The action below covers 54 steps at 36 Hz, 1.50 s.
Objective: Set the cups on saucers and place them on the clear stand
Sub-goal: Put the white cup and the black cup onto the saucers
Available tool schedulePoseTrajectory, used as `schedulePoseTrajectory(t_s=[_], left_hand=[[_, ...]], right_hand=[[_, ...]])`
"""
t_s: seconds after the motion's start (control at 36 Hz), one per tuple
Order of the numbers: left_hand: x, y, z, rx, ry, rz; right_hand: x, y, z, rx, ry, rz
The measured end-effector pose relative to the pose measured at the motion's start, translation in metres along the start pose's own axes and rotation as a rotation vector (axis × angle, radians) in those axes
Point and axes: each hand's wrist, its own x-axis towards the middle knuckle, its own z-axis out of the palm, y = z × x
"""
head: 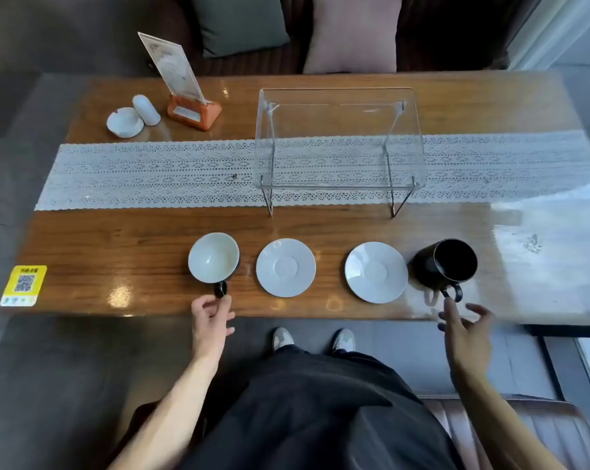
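Two white saucers lie near the table's front edge: the left saucer (pixel 285 267) and the right saucer (pixel 376 272). A cup with a white inside and a black handle (pixel 213 261) stands left of them. A black cup (pixel 445 265) stands at the right of the row, its handle toward me. My left hand (pixel 211 320) is just below the white cup's handle, fingers apart and close to it. My right hand (pixel 464 325) is open below the black cup's handle, one fingertip near it. The clear stand (pixel 339 140) sits further back on the lace runner, with nothing on it.
The wooden table (pixel 134 232) carries a lace runner (pixel 151 174). At the back left are a white ashtray (pixel 125 122), a white shaker (pixel 146 109) and an orange menu holder (pixel 191 106). A yellow QR sticker (pixel 23 285) is at the front left. Cushions lie behind the table.
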Motion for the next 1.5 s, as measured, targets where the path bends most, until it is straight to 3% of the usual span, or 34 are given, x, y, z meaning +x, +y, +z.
schedulePoseTrajectory(t_s=[0.14, 0.33, 0.64, 0.78, 1.17, 1.5], left_hand=[[0.006, 0.015, 0.004, -0.185, 0.031, -0.098], [0.013, 0.017, 0.002, -0.226, -0.008, -0.174], [0.022, 0.017, -0.003, -0.157, -0.059, -0.142], [0.027, 0.016, -0.005, -0.239, -0.105, -0.193], [0.022, 0.019, -0.013, -0.243, -0.1, -0.117], [0.004, 0.032, -0.002, -0.193, -0.234, -0.009]], right_hand=[[0.012, -0.015, -0.002, 0.069, -0.077, 0.062], [0.026, -0.018, -0.005, 0.208, -0.165, 0.1], [0.041, -0.011, -0.011, 0.254, -0.308, 0.106], [0.047, -0.011, -0.016, 0.274, -0.358, 0.117], [0.031, -0.025, -0.013, 0.325, -0.346, 0.006], [0.0, -0.03, 0.006, 0.353, -0.398, -0.04]])
